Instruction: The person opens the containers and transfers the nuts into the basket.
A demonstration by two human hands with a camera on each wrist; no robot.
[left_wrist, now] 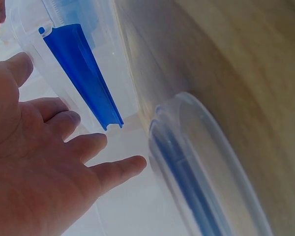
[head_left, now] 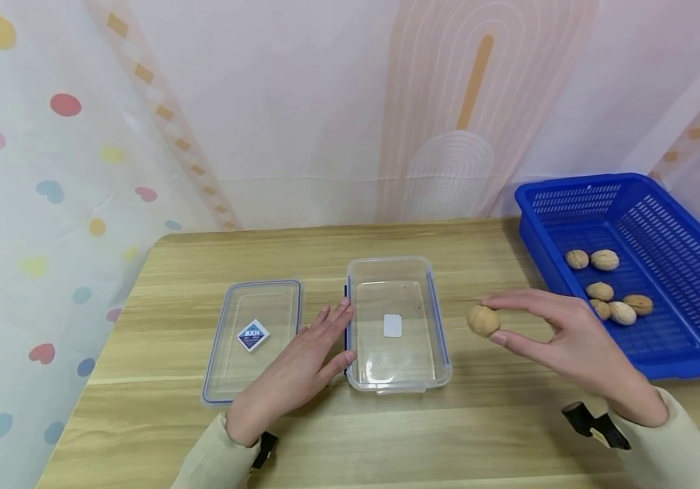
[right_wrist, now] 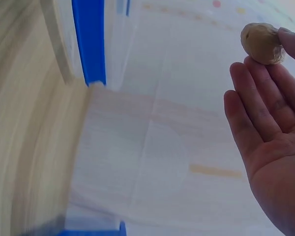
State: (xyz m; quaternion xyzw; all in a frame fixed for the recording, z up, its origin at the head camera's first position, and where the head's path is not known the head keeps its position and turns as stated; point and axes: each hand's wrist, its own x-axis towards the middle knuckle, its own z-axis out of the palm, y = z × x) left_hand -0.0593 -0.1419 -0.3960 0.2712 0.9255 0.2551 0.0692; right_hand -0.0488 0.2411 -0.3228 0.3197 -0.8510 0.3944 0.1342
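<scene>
Between thumb and fingertips, my right hand [head_left: 561, 333] pinches a walnut [head_left: 483, 320] above the table, just right of a clear plastic container [head_left: 438, 326]. In the right wrist view the same walnut [right_wrist: 262, 43] shows its tan, wrinkled shell. Inside the container only a small white label [head_left: 392, 325] appears on the bottom. My left hand [head_left: 298, 370] has its fingers extended, with fingertips right at the container's left wall. From the left wrist view, the fingers [left_wrist: 118, 172] lie spread beside the container's blue side latch [left_wrist: 83, 73].
A clear lid [head_left: 218, 360] with a blue seal and a diamond sticker lies on the wooden table [head_left: 472, 441], left of the container. At the right, a blue plastic basket [head_left: 536, 238] holds several walnuts [head_left: 622, 313]. A patterned curtain [head_left: 301, 115] hangs behind the table.
</scene>
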